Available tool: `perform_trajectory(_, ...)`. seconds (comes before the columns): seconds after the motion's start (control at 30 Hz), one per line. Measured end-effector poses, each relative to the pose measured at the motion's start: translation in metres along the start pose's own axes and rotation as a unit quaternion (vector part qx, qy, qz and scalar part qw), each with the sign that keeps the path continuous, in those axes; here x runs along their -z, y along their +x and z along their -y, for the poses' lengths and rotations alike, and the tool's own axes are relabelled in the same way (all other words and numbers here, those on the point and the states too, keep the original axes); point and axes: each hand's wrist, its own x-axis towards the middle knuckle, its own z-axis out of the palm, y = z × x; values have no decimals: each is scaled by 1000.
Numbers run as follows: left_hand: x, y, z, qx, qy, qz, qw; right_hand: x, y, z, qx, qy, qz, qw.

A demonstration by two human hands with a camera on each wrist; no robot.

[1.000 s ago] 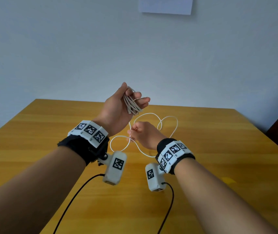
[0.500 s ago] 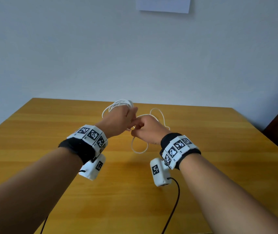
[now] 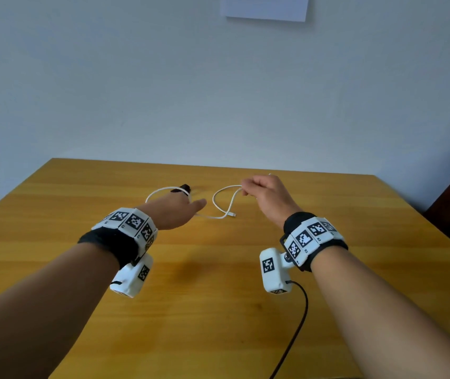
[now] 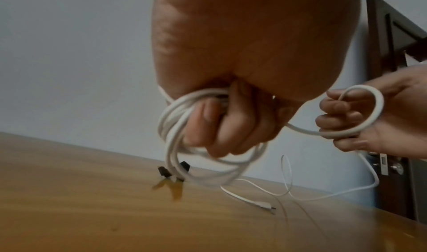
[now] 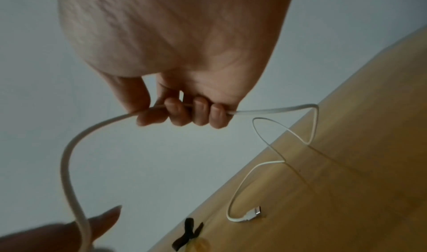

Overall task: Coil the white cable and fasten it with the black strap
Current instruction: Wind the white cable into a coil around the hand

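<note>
Centre frame, left hand (image 3: 176, 212) grips several loops of the white cable (image 4: 175, 146) above the worktop (image 3: 218, 296); right hand (image 3: 266, 196) curls round its loose run, black strap (image 5: 187, 236) dangling from the coil.

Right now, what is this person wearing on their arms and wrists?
Bare forearms, no sleeves. Each wrist carries a black band topped with white blocks of black-and-white square markers, left and right. A white marker-tagged camera pod hangs under each wrist, trailing a black cable.

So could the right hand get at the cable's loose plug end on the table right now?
Probably not yet: the right hand grips the white cable mid-length, though the plug lies uncovered on the table.
</note>
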Motion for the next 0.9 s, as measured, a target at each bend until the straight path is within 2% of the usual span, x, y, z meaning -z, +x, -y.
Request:
perform_trajectory(0.07,-3,0,-1,17,-85,83,993,2,5,-1,1,-21,-49,999)
perform_trajectory(0.13,-4,-3,-5,21,-215,193,957,4,11,-4,-1,-48,-104,993)
perform_trajectory(0.2,-1,-5,-6,-6,-348,264,900,5,14,-10,-14,-86,-141,986)
perform_trajectory(0.27,4,-8,-9,-49,-475,306,824,5,14,-14,-36,-145,-150,977)
perform_trajectory(0.37,14,-14,-18,-96,-616,306,719,4,10,-11,-51,-207,-103,972)
perform_trajectory(0.53,22,-14,-33,-153,-768,201,588,-15,3,-3,-43,-212,45,975)
perform_trajectory(0.6,21,-11,-37,-164,-806,154,548,-26,-1,2,-30,-218,82,972)
perform_trajectory(0.67,20,-8,-38,-155,-818,98,546,-35,-2,7,-13,-212,117,970)
perform_trajectory(0.73,19,-5,-36,-141,-799,42,583,-40,-3,10,-5,-197,147,969)
perform_trajectory(0.83,15,0,-36,-105,-727,-54,677,-41,-5,16,3,-178,172,969)
perform_trajectory(0.9,13,1,-38,-73,-625,-122,768,-40,-6,20,12,-176,182,967)
